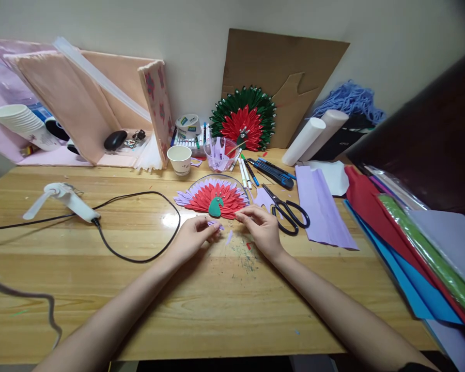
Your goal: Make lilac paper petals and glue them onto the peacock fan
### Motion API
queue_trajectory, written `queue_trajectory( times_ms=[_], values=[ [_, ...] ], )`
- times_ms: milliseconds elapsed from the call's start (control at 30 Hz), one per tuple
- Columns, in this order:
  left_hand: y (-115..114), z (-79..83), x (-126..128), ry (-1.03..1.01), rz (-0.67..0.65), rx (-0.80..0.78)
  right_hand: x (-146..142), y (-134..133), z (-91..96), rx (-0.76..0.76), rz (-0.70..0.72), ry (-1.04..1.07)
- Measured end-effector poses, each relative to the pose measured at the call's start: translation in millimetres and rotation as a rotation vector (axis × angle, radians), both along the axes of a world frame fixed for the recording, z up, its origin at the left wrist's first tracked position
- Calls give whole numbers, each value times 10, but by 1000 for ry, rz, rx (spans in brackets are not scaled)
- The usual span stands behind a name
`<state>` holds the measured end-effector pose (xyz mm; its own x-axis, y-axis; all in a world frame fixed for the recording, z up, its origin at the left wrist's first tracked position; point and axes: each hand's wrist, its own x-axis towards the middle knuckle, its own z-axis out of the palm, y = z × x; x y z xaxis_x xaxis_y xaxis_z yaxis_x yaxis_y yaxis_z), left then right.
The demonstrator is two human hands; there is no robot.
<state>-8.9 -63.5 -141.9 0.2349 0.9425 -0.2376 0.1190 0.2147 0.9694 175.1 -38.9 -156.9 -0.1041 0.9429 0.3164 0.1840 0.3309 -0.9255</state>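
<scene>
On the wooden table (217, 305) lies a half-round paper peacock craft (213, 196) with red and purple feathers and a teal body. Just in front of it, my left hand (191, 238) pinches a small purple paper piece (216, 224) between thumb and fingers. My right hand (260, 227) rests beside it with fingers curled, its fingertips touching the near right edge of the red feathers. A loose purple paper scrap (229, 237) lies between the two hands.
Black scissors (289, 212) lie right of the craft by a purple paper sheet (321, 206). Coloured paper sheets (411, 248) stack at the right. A white glue gun (67, 199) with black cord lies left. Paper cup (179, 159), plastic cup (219, 153), pens and a finished peacock fan (243, 119) stand behind.
</scene>
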Motion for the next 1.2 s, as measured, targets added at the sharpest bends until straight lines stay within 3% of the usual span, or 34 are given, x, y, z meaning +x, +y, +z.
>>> queue_trajectory(
  times_ms=[167,300,467,633,800,900,1200],
  values=[
    [-29,36,22,210,-43,100,4,46,-52,-120,26,64],
    [-46,55,-22,452,-97,288,2,52,-52,-130,28,52],
    [-51,70,-90,674,1,438,-5,39,-23,-108,44,27],
    [-55,96,-68,570,120,495,-14,-3,6,-23,81,-37],
    [-87,147,32,157,-8,309,-14,-70,32,186,101,-166],
    [-95,161,61,31,-23,243,-11,-90,42,296,109,-208],
    [-95,167,-9,288,-49,419,3,-90,48,380,142,-269]
  ],
)
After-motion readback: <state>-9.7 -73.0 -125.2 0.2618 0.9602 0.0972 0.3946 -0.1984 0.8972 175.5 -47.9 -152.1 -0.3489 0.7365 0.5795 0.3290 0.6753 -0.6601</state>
